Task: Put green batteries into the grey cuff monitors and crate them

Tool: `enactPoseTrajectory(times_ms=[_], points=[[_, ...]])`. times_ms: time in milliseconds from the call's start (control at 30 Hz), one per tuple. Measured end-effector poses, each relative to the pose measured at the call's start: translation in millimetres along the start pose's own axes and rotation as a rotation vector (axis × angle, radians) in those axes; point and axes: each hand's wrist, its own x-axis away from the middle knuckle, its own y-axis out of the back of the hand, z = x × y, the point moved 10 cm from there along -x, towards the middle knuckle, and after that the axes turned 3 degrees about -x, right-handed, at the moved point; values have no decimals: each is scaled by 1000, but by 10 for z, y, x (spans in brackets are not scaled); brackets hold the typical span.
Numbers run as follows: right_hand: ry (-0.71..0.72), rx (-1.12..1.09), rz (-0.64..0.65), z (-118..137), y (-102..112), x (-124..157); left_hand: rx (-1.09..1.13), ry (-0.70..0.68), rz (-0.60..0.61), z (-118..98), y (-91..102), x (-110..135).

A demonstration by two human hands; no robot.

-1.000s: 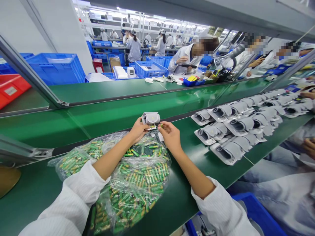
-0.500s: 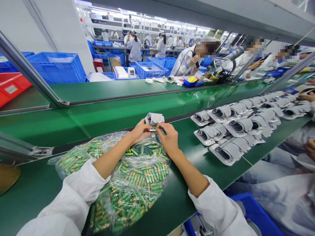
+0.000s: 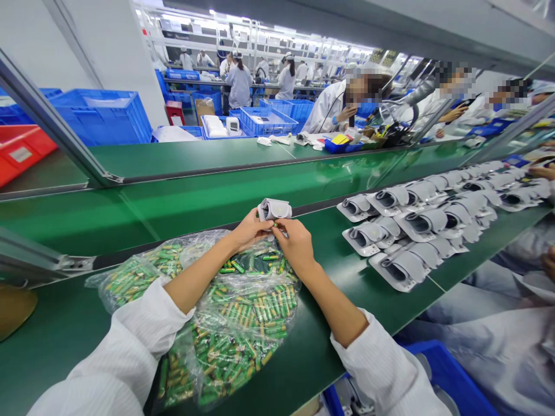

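Above the far edge of a clear plastic bag of green-and-gold batteries [image 3: 243, 323], my left hand [image 3: 250, 231] is closed on a wrist blood pressure monitor with a rolled grey cuff [image 3: 277, 209]. The cuff faces up and away from me. At the monitor's near side, my right hand [image 3: 298, 241] pinches a small battery [image 3: 276, 225], its round end towards me. Fingers cover most of the monitor's white body, so how far the battery sits inside it cannot be told.
Rows of similar cuffed monitors [image 3: 407, 263] lie on the green bench to the right. Beyond runs a green conveyor belt [image 3: 208, 199]. A metal post [image 3: 65, 115] slants at left. A blue bin [image 3: 451, 370] sits below the bench edge, beside a seated co-worker [image 3: 489, 329].
The battery at the monitor's near side has turned from lying sideways to pointing end-on towards me. Both hands stay in nearly the same place.
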Motion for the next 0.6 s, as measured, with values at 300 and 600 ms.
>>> enactPoseTrajectory(times_ms=[300, 600], points=[[-46, -9, 2, -50, 24, 10, -1, -20, 59, -43, -122, 38], [-152, -190, 29, -115, -13, -17, -80, -13, 2, -13, -11, -19]])
